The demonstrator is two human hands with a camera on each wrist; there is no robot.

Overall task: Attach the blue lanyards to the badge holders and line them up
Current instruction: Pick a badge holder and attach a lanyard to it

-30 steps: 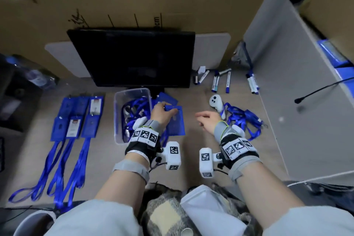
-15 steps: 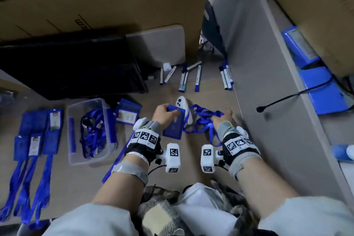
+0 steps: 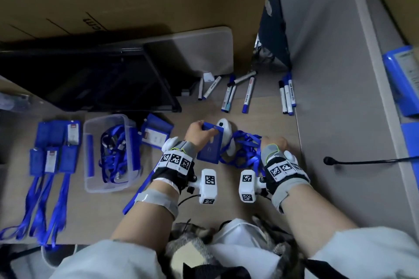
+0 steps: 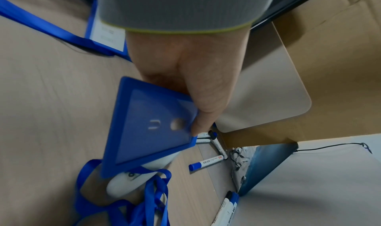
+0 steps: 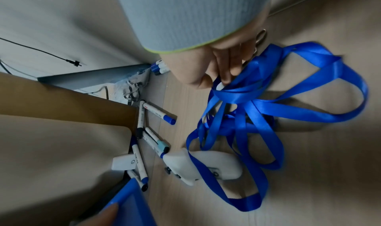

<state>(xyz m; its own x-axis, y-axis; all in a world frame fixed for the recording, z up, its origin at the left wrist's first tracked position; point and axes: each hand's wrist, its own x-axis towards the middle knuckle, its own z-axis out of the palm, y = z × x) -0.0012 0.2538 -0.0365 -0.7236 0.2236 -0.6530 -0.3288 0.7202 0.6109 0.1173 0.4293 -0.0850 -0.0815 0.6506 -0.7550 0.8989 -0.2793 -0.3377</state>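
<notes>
Blue lanyards [image 3: 243, 149] beside partition [image 3: 340, 120]

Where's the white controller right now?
In the head view the white controller lies mid-desk between the hands, right of the badge holder gripped by the left hand, under the tangled blue lanyards.

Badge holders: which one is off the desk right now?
The badge holder gripped in the left hand, lifted over the white controller. The others lie flat on the desk, left of the clear bin or just behind it.
</notes>
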